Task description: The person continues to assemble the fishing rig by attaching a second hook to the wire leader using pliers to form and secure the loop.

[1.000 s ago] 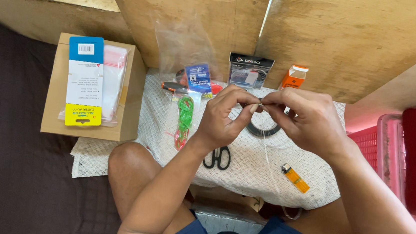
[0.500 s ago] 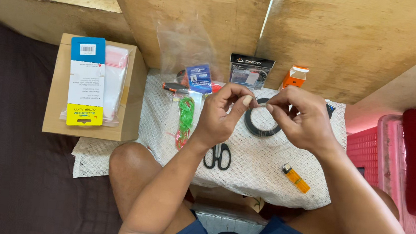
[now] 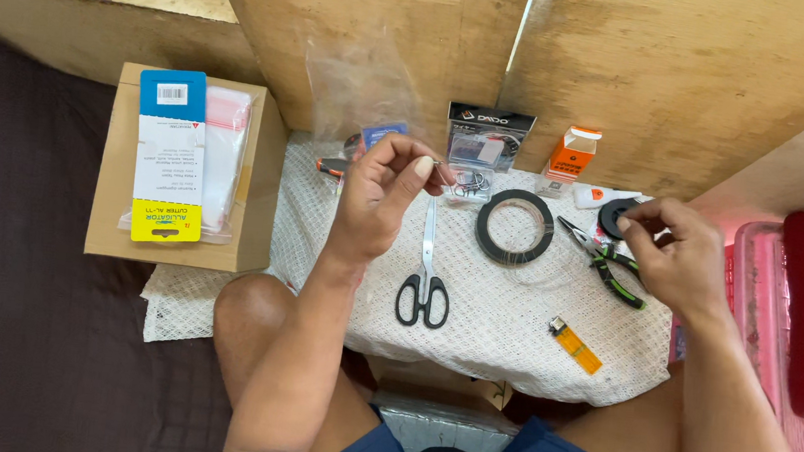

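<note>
Here, left hand pinching something tiny above the scissors, right hand pinched at the pliers, black coil between the hands.

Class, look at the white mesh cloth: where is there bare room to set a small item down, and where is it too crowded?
Free: the white cloth between the scissors and the orange lighter, below the black ring. Also its left edge beside the cardboard box. Crowded: the back row by the wall and around the pliers near the right hand.

Surface: white openwork cloth, matt, rough weave. Scissors: bright steel blades, black plastic handles. Pliers: metal jaws, black-and-green grips. Coil: black, dull sheen. Box: matt brown cardboard. Boards: raw, rough wood. Lighter: glossy orange plastic.
</note>
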